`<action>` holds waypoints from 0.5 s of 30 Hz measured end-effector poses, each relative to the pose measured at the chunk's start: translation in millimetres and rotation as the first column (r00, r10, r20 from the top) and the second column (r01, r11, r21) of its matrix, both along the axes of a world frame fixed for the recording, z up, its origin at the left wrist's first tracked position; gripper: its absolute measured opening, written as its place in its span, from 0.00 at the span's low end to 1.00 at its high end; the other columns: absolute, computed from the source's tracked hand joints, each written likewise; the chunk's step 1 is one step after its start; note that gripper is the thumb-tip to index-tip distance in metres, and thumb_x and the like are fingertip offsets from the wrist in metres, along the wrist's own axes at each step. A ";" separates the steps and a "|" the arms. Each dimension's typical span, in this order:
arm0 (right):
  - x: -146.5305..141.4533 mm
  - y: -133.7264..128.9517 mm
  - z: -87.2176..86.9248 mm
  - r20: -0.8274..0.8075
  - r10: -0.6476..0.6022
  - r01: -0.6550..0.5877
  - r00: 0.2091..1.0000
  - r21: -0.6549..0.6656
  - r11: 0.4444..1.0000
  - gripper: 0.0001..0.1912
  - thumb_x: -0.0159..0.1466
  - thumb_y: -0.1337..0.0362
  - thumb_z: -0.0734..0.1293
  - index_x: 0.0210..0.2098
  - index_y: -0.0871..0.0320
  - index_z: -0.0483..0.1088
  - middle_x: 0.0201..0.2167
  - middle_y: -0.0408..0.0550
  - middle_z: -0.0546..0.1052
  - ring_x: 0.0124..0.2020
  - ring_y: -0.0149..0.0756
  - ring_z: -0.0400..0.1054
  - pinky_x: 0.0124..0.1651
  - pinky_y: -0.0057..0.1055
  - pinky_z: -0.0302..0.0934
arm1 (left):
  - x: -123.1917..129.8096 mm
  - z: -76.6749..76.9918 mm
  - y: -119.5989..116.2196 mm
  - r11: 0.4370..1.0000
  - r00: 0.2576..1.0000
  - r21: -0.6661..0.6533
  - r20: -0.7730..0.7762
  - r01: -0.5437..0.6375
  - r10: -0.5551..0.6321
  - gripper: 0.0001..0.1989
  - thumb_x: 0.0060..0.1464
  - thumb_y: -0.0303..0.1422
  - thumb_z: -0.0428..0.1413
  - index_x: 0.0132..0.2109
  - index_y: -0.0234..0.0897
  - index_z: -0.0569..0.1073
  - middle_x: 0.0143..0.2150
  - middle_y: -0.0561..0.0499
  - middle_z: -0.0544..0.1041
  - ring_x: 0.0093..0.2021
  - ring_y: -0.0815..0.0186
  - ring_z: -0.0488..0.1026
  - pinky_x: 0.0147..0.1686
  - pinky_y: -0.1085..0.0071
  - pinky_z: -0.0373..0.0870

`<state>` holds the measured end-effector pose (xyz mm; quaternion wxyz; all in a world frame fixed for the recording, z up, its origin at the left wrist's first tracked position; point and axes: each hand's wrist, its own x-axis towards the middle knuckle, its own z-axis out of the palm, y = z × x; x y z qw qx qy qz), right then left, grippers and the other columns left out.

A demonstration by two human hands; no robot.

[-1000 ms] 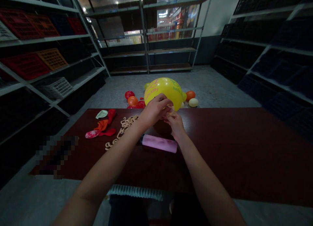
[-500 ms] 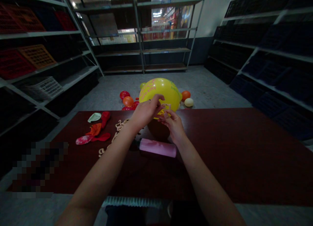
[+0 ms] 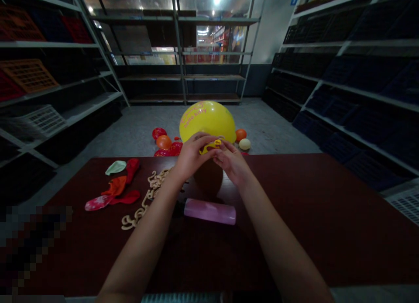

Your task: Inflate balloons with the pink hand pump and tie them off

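A large inflated yellow balloon with pink "hello kitty" lettering stands up above the far edge of the table. Its neck end points toward me, and both hands are closed around it. My left hand grips the neck from the left, fingers pinched together. From the right, my right hand pinches the same end, the rolled yellow lip showing between the fingertips. Below the hands lies a pink balloon pump on its side. Several beige curled clips or rings lie in a loose heap left of it, partly behind my left forearm.
Flat balloons lie on the dark red table at left: a pale green one, an orange one and red ones. Inflated balloons rest on the floor beyond. Shelves with crates line both sides; a rack stands behind.
Both hands have drawn closer together at the balloon's neck, and its yellow lip now shows between the fingers. A pale strand seen there before is no longer visible. The view has tilted and shifted slightly.
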<state>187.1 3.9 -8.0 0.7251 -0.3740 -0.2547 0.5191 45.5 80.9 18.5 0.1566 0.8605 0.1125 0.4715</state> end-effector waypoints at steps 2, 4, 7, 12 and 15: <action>-2.6 4.8 4.2 0.010 0.042 -0.042 0.999 0.013 0.999 0.22 0.45 0.56 0.82 0.37 0.47 0.76 0.36 0.37 0.82 0.37 0.31 0.75 0.38 0.26 0.67 | -2.2 2.1 1.9 0.999 0.998 0.003 0.030 -0.052 0.052 0.14 0.58 0.31 0.65 0.51 0.37 0.79 0.46 0.45 0.79 0.48 0.60 0.76 0.48 0.62 0.74; -6.2 8.8 7.6 0.046 0.086 -0.087 0.995 0.030 0.996 0.21 0.47 0.56 0.82 0.38 0.47 0.76 0.37 0.38 0.82 0.39 0.33 0.76 0.39 0.29 0.68 | -4.5 5.9 2.3 0.996 0.995 0.010 0.045 -0.092 0.091 0.12 0.58 0.30 0.65 0.50 0.38 0.80 0.44 0.45 0.78 0.46 0.61 0.75 0.47 0.63 0.74; -11.1 13.4 11.8 0.096 0.113 -0.118 0.989 0.055 0.991 0.19 0.49 0.53 0.80 0.39 0.46 0.76 0.39 0.40 0.83 0.41 0.36 0.76 0.43 0.33 0.70 | -7.1 12.2 0.9 0.993 0.991 0.028 0.084 -0.110 0.108 0.09 0.59 0.29 0.63 0.47 0.39 0.81 0.41 0.47 0.77 0.43 0.64 0.75 0.42 0.67 0.73; -17.3 15.4 19.9 0.152 0.094 -0.104 0.984 0.059 0.993 0.20 0.50 0.50 0.80 0.38 0.50 0.77 0.38 0.42 0.83 0.38 0.34 0.76 0.45 0.33 0.68 | -7.0 13.2 -1.4 0.989 0.974 -0.038 0.170 -0.145 0.149 0.04 0.62 0.32 0.61 0.41 0.38 0.81 0.36 0.48 0.78 0.37 0.66 0.74 0.37 0.69 0.72; -20.7 11.9 27.2 0.203 0.104 -0.113 0.974 0.033 0.993 0.21 0.54 0.47 0.77 0.41 0.52 0.77 0.36 0.45 0.83 0.37 0.37 0.76 0.44 0.35 0.68 | -6.4 9.4 -1.0 0.976 0.953 -0.090 0.217 -0.197 0.212 0.06 0.63 0.33 0.60 0.40 0.37 0.80 0.36 0.48 0.79 0.37 0.65 0.75 0.39 0.67 0.73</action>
